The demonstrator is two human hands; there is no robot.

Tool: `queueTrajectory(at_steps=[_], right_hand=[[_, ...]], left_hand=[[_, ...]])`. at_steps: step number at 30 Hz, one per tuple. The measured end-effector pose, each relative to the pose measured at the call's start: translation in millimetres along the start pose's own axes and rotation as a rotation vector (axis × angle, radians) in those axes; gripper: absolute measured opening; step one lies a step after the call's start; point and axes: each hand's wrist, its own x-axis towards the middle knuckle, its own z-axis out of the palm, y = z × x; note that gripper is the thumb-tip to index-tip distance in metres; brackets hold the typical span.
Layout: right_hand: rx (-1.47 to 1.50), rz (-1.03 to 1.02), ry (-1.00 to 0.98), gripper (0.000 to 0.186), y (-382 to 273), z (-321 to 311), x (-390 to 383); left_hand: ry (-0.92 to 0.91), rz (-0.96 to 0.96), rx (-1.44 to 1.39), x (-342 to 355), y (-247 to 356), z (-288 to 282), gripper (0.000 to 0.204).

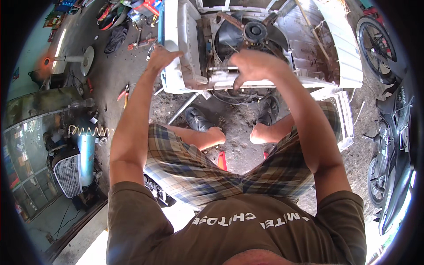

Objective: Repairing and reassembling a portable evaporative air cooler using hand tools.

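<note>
A white appliance housing lies open before me, with a black fan and central motor inside among rusty, dirty parts. My left hand grips its left edge, thumb reaching across the white side. My right hand is over the front part, just below the fan, slightly blurred, its fingers curled and thumb pointing down; a thin shaft shows near the fingertips, and what they hold is unclear.
Tools and red-handled pliers lie on the left floor, near a pedestal fan and a compressor with a blue tank. Motorbikes stand at right. A white frame is beside my right leg.
</note>
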Motion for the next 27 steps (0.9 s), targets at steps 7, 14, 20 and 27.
queueTrajectory(at_steps=[7, 14, 20, 27], right_hand=[[0.004, -0.022, 0.117, 0.045, 5, -8, -6], [0.042, 0.049, -0.141, 0.048, -19, 10, -4], [-0.112, -0.015, -0.288, 0.054, -28, 51, 12], [-0.090, 0.006, -0.246, 0.045, -35, 53, 8]], left_hand=[[0.167, -0.073, -0.056, 21, -39, 11, 0.067], [0.071, -0.097, -0.152, -2, -16, -7, 0.075], [0.113, -0.052, -0.106, -4, -21, -8, 0.078], [0.006, -0.065, -0.171, 0, -25, -11, 0.077]])
